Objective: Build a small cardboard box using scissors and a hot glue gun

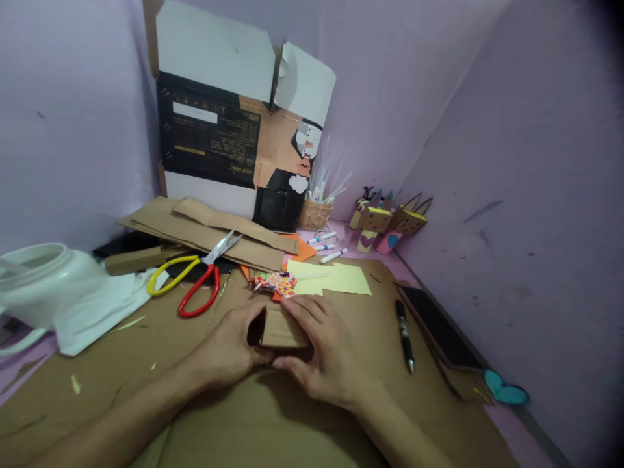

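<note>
A small brown cardboard box [283, 327] is held between my two hands above the cardboard sheet [234, 422]. My left hand [234, 344] grips its left end, thumb at the near lower edge. Around the right side my right hand [329, 348] is closed, its fingers along the top and its thumb at the near edge. The box's underside and far face are hidden. Just beyond the hands lies a glue gun [275, 282] with a floral pattern. Scissors [207, 266] with one yellow and one red handle rest to the left, blades spread.
Flat cardboard pieces [205, 227] and yellow paper [341, 278] lie behind. Markers [324, 238] and a basket [316, 214] stand farther back, near cardboard figures [377, 221]. A pen [404, 335] and phone [441, 325] are right; a white pitcher [43, 286] is left.
</note>
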A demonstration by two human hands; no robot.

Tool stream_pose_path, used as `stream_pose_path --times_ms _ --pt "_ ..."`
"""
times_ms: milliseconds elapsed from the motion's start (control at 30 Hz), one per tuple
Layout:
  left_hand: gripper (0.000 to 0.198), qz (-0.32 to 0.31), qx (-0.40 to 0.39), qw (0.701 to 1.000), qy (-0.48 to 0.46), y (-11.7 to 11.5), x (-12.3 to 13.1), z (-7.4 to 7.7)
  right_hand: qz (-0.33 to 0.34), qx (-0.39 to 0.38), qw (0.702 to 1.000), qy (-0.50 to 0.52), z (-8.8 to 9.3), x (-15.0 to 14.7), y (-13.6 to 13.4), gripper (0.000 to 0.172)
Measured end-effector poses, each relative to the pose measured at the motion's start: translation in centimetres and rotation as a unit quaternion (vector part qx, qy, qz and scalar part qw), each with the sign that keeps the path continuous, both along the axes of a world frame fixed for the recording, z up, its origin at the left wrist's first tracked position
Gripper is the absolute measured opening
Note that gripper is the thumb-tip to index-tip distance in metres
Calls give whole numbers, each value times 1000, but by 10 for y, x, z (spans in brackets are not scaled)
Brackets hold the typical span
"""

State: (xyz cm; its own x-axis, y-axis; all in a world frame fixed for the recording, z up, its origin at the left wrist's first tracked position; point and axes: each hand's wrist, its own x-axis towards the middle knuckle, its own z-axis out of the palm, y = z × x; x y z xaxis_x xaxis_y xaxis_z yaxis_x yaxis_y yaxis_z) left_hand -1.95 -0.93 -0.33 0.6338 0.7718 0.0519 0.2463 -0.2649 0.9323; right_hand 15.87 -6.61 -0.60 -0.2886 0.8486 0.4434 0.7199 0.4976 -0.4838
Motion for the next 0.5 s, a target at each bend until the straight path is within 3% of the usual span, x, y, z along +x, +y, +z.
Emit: stream_pose_path --times_ms 200,400,500 --pt "48 -8 52 998 45 3 -4 1 -40 -9 998 -47 -1 -9 3 65" --pt "40 2 66 994 89 6 -6 -2 -98 1 995 -23 -8 5 4 97" --pt "45 0 65 992 110 5 -7 -2 -52 13 999 4 -7 7 5 83"
